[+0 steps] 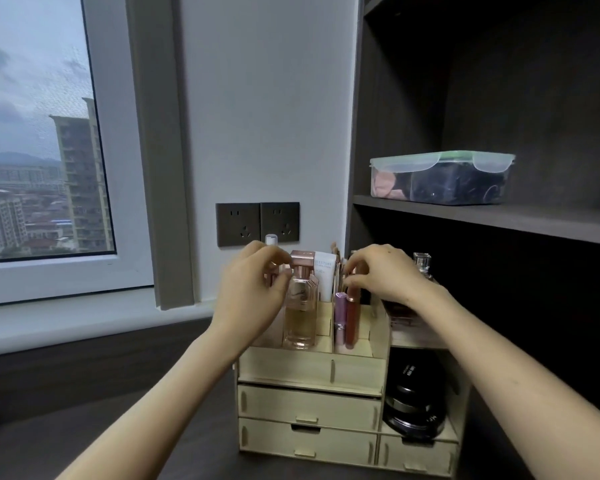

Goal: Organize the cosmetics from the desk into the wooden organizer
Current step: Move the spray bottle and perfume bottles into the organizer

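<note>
both our hands are up at the top tray of the organizer [309, 407], which stands on the desk [118, 445] near the wall. our left hand [253, 289] pinches the bottle [300, 306] at its cap and neck, thumb low and fingers curled above. the bottle stands upright in the front left slot, and we judge the grip is there to steady or square it so it does not tip. our right hand [385, 275] curls its fingers down over the top of the gloss [351, 317], which stands in a narrow slot just beside the lipstick [340, 317]. we cannot tell whether it grips the gloss or only touches it. a tube [325, 275] stands behind the bottle. jars [413, 393] are stacked in the open right bay. the cosmetics we see already sit in slots, so we judge the task near its end, with only straightening left.
</note>
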Demonstrator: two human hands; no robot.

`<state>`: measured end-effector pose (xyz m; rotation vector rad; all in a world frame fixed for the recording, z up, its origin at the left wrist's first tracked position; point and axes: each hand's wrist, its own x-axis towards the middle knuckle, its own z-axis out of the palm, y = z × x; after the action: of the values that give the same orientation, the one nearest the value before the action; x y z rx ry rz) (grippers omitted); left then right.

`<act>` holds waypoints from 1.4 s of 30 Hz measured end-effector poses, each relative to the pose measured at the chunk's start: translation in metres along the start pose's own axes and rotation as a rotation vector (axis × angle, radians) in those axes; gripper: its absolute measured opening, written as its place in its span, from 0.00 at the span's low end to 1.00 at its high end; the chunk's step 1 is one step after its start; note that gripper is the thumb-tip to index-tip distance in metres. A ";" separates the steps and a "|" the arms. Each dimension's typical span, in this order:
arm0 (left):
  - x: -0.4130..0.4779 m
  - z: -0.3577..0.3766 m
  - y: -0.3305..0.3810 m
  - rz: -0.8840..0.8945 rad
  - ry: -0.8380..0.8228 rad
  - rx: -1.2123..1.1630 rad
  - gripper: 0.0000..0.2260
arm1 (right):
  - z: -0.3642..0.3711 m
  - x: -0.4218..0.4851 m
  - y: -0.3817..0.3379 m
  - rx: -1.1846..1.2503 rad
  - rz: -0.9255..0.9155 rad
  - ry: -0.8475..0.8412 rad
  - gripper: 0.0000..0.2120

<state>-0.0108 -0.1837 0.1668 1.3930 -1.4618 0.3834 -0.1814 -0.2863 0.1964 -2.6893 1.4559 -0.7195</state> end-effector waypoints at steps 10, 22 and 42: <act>-0.010 0.022 0.005 0.045 -0.047 -0.028 0.05 | 0.009 0.028 0.011 0.057 -0.012 -0.066 0.04; -0.009 0.039 0.016 0.046 -0.083 0.003 0.04 | 0.006 0.028 0.012 0.033 -0.093 -0.117 0.08; 0.011 0.025 0.006 0.041 0.024 -0.074 0.06 | 0.016 0.076 0.049 0.099 -0.064 -0.060 0.23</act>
<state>-0.0252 -0.2078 0.1679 1.2974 -1.4729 0.3675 -0.1782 -0.3780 0.2018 -2.6693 1.2908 -0.6879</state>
